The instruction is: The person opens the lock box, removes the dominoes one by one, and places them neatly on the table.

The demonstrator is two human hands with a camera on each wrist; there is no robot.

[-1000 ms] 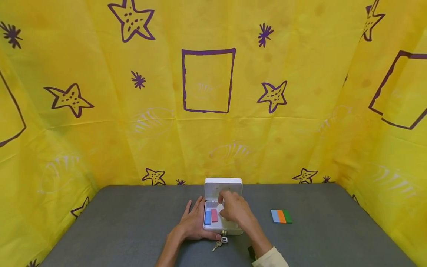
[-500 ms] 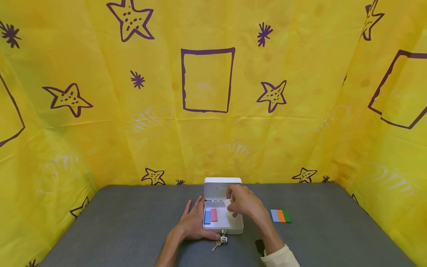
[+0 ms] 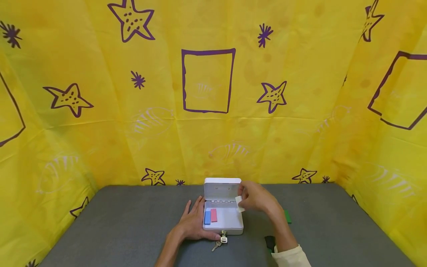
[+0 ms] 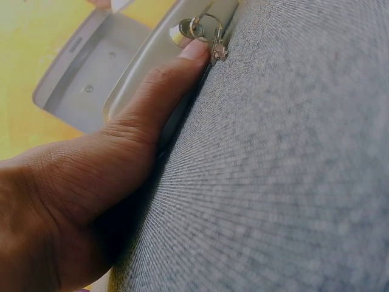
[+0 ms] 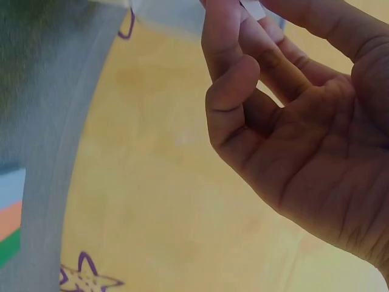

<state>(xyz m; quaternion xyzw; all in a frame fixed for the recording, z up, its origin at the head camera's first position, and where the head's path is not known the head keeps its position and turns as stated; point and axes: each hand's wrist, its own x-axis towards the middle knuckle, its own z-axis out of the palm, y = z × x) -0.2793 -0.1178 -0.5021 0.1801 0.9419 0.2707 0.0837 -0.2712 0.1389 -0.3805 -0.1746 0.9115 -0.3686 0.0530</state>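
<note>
Pinching white block (image 3: 239, 203), right hand (image 3: 257, 197), over open box (image 3: 222, 221)

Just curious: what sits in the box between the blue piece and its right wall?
A pink piece beside the blue piece, then bare white box floor, in the head view.

Yellow cloth backdrop (image 3: 213, 122) across the whole upper frame and both sides, printed with purple stars and squares, creased in folds. Grey counter (image 3: 133, 230) along the bottom edge. Evenly lit.

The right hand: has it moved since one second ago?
Yes. The right hand, pinching a white piece, has gone rightward from over the white box to beside its right edge.
</note>
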